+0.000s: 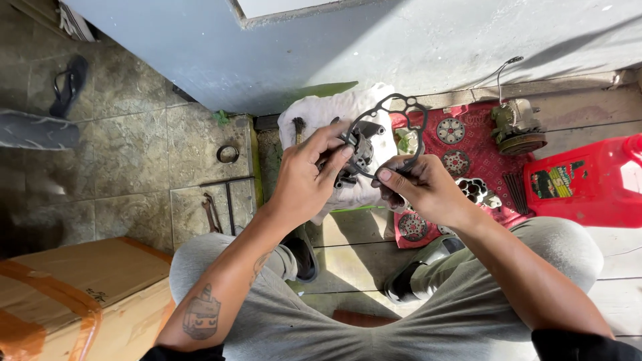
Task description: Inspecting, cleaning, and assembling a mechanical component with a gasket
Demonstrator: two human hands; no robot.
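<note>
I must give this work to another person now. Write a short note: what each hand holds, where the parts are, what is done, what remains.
Left hand: grips the dark metal housing, held above the white cloth.
Right hand: pinches the thin black gasket at its lower edge, gasket against the housing but sticking out up and to the right.
Parts: round plates and other pieces lie on the red mat; red jug at the right; tools on the floor tiles to the left.
Done: housing and gasket both picked up.
Left: gasket not yet seated flat on the housing.
</note>
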